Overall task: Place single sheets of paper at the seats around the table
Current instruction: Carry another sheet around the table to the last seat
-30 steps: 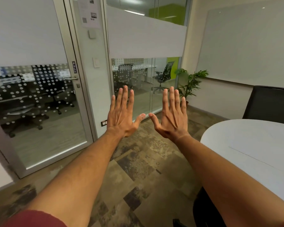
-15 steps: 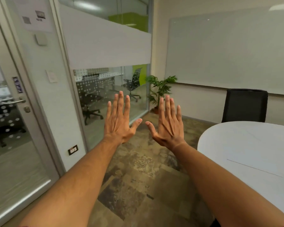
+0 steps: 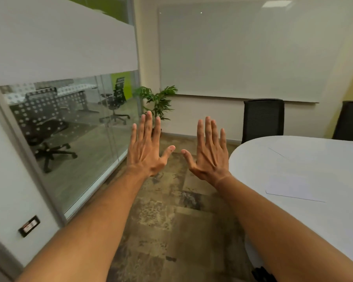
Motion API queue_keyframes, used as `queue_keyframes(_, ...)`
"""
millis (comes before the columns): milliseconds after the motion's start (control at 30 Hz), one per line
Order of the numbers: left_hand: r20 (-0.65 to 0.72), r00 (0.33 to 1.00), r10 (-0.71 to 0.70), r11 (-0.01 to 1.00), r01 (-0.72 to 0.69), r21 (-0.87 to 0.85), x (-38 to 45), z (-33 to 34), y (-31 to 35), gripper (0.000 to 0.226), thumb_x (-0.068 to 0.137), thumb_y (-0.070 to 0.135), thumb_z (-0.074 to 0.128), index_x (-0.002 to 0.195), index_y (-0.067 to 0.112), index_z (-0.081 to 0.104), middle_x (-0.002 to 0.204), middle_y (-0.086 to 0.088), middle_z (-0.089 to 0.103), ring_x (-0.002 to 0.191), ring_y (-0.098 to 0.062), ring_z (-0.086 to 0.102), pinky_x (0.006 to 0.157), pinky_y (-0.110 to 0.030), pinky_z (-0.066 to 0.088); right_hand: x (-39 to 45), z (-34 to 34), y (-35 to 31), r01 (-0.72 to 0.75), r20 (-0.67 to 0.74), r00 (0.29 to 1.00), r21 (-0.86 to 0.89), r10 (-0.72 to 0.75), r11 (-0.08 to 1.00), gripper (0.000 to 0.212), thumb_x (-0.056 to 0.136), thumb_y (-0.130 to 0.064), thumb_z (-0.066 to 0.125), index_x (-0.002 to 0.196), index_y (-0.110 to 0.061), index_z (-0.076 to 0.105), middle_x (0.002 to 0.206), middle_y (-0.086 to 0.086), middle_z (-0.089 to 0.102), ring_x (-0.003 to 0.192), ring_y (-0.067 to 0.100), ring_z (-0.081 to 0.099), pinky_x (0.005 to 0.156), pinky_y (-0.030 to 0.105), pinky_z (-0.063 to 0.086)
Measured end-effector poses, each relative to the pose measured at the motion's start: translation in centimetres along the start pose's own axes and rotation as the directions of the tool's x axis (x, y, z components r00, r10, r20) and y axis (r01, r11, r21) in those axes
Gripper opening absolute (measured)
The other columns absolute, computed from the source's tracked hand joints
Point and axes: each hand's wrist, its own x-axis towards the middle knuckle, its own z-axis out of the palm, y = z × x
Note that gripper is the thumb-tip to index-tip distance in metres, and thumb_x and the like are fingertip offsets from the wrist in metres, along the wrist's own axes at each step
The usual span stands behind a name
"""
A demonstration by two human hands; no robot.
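Observation:
Both my arms are stretched out in front of me, palms facing away. My left hand (image 3: 146,151) and my right hand (image 3: 209,155) are open with fingers spread, holding nothing, thumbs nearly meeting above the floor. To the right is a white oval table (image 3: 253,159). One white sheet of paper (image 3: 291,188) lies flat on it near my right forearm. A second sheet (image 3: 306,148) lies farther back on the table. Behind the table stand two black chairs, one (image 3: 263,119) at its far end and another (image 3: 351,121) at the right edge of view.
A glass partition (image 3: 80,129) with a frosted band runs along the left. A potted plant (image 3: 159,102) stands in the far corner. A large whiteboard (image 3: 243,51) covers the back wall. Patterned carpet floor (image 3: 171,220) lies between me and the wall.
The view has swung to the right: the glass door has left the frame, and more of the table, a sheet of paper and a second chair have come into sight. My hands stay open.

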Motion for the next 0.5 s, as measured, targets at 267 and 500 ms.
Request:
queue_keyframes(267,-0.012,0.994,0.108,0.992,-0.108,-0.06,12.8,9.3,1.8,0.094,0.091,0.07,0.024,0.152,0.016,-0.023,0.159,-0.012,-0.03,0.147,-0.025,-0.027,0.121,-0.046,-0.011,8.6,7.6,6.7,-0.148,-0.037,0.989,-0.073,0.146,0.986,0.095,0.089,-0.07,0.024,0.156,-0.01,-0.008,0.164,0.015,-0.01,0.151,0.029,-0.013,0.122,0.051,-0.002)
queue_keyframes(500,-0.004,0.978,0.209,0.97,-0.208,-0.128,22.6,16.3,5.4,0.094,0.091,0.069,0.027,0.152,0.018,-0.024,0.159,-0.011,-0.03,0.147,-0.024,-0.027,0.121,-0.045,-0.011,14.1,12.2,13.8,-0.249,-0.03,0.969,-0.144,0.247,0.958,0.095,0.09,-0.07,0.024,0.155,-0.012,-0.013,0.164,0.014,-0.013,0.151,0.029,-0.014,0.122,0.051,-0.001)
